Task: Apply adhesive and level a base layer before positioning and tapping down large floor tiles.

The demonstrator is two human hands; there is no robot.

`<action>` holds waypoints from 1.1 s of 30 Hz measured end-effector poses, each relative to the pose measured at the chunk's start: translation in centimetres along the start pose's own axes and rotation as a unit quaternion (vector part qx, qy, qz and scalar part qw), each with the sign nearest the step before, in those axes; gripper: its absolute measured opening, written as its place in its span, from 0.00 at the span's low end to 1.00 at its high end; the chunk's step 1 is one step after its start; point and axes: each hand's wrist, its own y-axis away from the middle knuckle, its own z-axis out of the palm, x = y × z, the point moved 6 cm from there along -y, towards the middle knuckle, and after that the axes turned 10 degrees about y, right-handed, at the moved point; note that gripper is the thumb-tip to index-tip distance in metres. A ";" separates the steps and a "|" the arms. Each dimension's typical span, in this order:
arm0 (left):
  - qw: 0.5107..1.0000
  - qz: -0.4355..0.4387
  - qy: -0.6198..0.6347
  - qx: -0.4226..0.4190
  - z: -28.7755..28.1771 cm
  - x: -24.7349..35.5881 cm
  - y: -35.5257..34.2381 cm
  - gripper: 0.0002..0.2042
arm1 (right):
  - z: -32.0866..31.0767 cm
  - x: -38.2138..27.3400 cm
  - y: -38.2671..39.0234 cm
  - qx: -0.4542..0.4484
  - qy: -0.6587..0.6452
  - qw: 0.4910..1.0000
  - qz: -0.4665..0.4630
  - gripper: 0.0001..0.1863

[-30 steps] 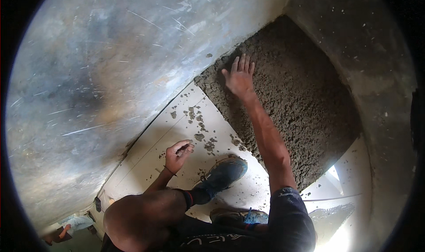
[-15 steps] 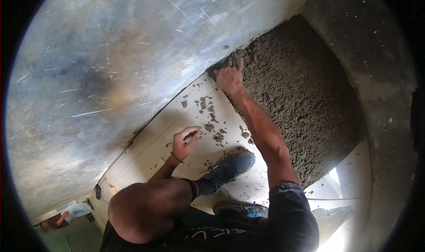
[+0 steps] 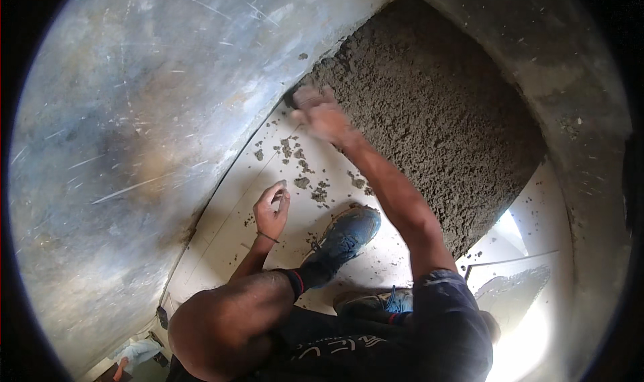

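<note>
The right hand [image 3: 325,117] reaches to the upper middle of the frame, at the left corner of a broad bed of damp grey mortar [image 3: 443,113]; its fingers are blurred, so I cannot tell how wide they stand or whether they hold anything; the forearm crosses the lower left edge of the mortar. The mortar fills the upper right of the frame — rough and crumbly on top — between a scuffed grey wall [image 3: 121,113] at the upper left and a darker wall [image 3: 577,113] at the right. The left hand [image 3: 272,206] is in the middle left of the frame, above the pale floor [image 3: 228,227]; its fingers curl loosely toward the thumb, leaving a narrow gap; a dark band [image 3: 267,237] circles its wrist. Loose crumbs of mortar [image 3: 302,182] lie on the floor between the two hands; just right of the left hand is a blue shoe [image 3: 350,234], with a second shoe [image 3: 372,301] below it — partly hidden by the person's dark clothing [image 3: 335,345]; another person [image 3: 137,352] shows small at the lower left.
</note>
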 end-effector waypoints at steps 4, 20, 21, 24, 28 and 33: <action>0.973 0.018 -0.229 -0.030 1.5 -2.4 1.7 0.25 | -5.8 6.7 7.6 -0.021 0.046 0.987 0.150 0.26; 0.910 0.148 -0.331 -0.198 10.2 -3.2 -4.4 0.34 | 2.2 0.0 14.0 -0.032 0.099 0.995 -0.011 0.34; 0.897 0.166 -0.357 -0.204 10.1 -2.9 -5.6 0.34 | 1.3 -0.8 13.7 0.008 0.233 0.971 -0.048 0.35; 0.871 0.202 -0.390 -0.218 10.4 -1.6 -8.5 0.33 | 2.1 0.0 13.2 -0.227 0.090 0.970 0.008 0.37; 0.843 0.227 -0.426 -0.236 11.8 -0.7 -10.5 0.31 | -1.2 1.0 13.5 -0.066 0.056 0.996 0.019 0.40; 0.823 0.244 -0.445 -0.254 13.5 -1.2 -11.2 0.30 | -0.8 1.2 14.6 -0.084 0.075 0.991 0.066 0.39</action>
